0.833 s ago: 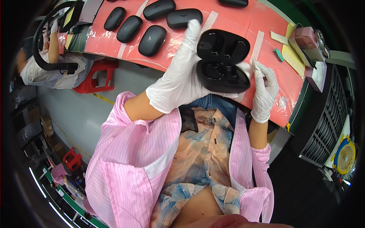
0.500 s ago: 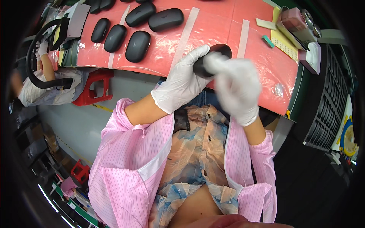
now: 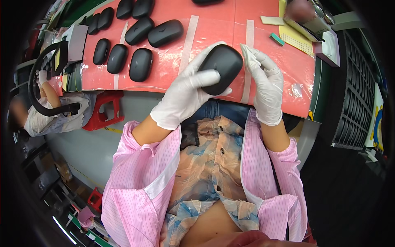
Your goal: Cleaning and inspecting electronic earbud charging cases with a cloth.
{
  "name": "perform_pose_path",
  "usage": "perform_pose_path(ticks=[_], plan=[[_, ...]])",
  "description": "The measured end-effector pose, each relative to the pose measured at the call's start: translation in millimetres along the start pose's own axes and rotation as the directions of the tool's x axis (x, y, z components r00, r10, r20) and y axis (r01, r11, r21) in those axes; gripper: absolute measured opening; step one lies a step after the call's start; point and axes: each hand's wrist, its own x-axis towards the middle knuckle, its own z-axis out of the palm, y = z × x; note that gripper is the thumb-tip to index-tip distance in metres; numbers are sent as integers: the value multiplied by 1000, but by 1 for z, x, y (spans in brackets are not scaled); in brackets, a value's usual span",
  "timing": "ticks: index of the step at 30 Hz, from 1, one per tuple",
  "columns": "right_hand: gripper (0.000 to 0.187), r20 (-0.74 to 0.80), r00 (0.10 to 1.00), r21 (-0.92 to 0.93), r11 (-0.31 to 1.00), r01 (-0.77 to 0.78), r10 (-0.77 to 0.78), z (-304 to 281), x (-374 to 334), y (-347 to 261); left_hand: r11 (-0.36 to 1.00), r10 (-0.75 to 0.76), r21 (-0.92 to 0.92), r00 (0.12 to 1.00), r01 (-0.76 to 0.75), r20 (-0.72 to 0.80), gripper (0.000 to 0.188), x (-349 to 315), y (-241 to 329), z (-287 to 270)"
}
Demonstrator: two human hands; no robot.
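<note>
A smooth black oval case is gripped in my white-gloved left hand, tilted above the near edge of the table. My left thumb lies across its face, and the other fingers are hidden behind it. Just to the right, my gloved right hand is closed, pinching a small folded white cloth between thumb and fingers. The cloth is apart from the case. Several similar black cases, one of them this near case, lie on the red mat at the left.
Pale tape strips cross the mat. At the far right are a green-and-white block, a yellow dotted sheet and an open box. A black slotted rack stands right of the table. A co-worker's arm and red stool are at left.
My right hand has drawn back to the right from the case, and the cloth in it now shows. My left hand has turned the case so its broad face shows.
</note>
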Motion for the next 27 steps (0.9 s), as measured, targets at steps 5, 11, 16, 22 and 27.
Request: perform_pose_path(ticks=[5, 11, 16, 22, 27], plan=[[31, 176, 949, 317, 897, -307, 262, -7, 3, 7, 138, 591, 898, 762, -418, 264, 83, 5, -7, -6], [43, 422, 729, -630, 404, 663, -539, 23, -16, -11, -283, 631, 884, 621, -372, 464, 88, 5, -2, -4], [34, 188, 962, 125, 967, -223, 198, 20, -13, -13, -150, 702, 818, 523, -555, 483, 82, -1, -2, 1], [37, 152, 907, -544, 732, 409, -394, 17, -13, -21, -377, 652, 854, 552, -358, 520, 83, -5, 3, 11], [44, 519, 674, -632, 296, 717, -525, 25, -22, -30, -384, 614, 865, 611, -322, 500, 83, -7, 5, 3]])
